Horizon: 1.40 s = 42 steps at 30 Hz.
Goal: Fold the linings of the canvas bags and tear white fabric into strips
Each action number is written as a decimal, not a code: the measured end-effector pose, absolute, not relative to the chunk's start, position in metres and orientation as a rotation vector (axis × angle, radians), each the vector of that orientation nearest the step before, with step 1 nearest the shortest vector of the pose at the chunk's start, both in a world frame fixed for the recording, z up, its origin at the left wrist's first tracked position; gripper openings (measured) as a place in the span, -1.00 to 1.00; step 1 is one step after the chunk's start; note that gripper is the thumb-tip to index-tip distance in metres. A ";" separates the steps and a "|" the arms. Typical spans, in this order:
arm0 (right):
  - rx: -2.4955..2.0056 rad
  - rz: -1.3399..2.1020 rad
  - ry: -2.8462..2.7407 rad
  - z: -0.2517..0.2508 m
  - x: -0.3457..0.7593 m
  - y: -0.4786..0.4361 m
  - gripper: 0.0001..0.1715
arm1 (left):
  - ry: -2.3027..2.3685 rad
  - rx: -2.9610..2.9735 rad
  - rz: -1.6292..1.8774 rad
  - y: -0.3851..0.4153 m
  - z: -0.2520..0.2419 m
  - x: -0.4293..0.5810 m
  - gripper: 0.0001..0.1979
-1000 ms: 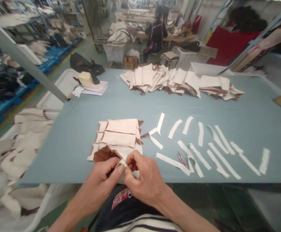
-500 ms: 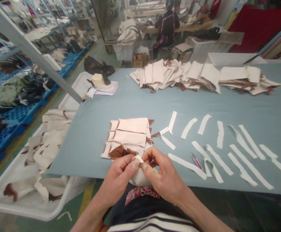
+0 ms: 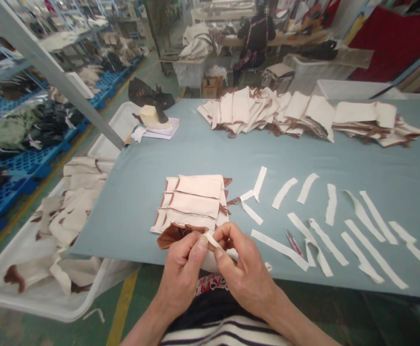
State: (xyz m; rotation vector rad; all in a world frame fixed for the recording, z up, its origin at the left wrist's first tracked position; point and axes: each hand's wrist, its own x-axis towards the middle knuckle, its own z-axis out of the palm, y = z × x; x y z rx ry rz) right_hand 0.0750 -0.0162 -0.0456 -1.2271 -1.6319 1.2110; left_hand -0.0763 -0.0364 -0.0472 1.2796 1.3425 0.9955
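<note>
At the table's front edge, my left hand (image 3: 181,264) pinches a cream fabric piece with brown lining (image 3: 170,238), its lining opening to the left. My right hand (image 3: 241,259) is closed on a short white strip (image 3: 210,238) at the edge of that same piece. The strip stretches between the fingertips of both hands; part of the fabric is hidden beneath them. Just beyond lies a neat stack of cream fabric pieces (image 3: 195,202) with brown edges. Pink-handled thread snips (image 3: 294,243) rest to the right, among several loose white strips (image 3: 280,249).
Piles of cream pieces (image 3: 267,110) line the far side of the blue-grey table (image 3: 141,192). A yellow block (image 3: 150,116) sits on papers at the far left. Below the left edge stands a white bin (image 3: 63,312) of fabric pieces. Someone sits at a bench (image 3: 227,41) in the background.
My fingers have shifted slightly along the fabric, and more of the white strip and brown edge shows between them. The brown lining has opened out to the left.
</note>
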 end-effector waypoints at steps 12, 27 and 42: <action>-1.109 1.439 -1.552 -0.071 0.083 -0.026 -0.92 | 1.336 1.212 0.901 -0.034 -0.051 -0.093 -0.62; -1.171 1.258 -1.879 -0.069 0.082 0.000 -0.65 | 1.519 1.507 0.895 -0.029 -0.053 -0.086 -0.72; -1.114 1.531 -1.677 -0.071 0.082 0.002 -0.81 | 1.392 1.123 0.922 -0.024 -0.055 -0.088 -0.63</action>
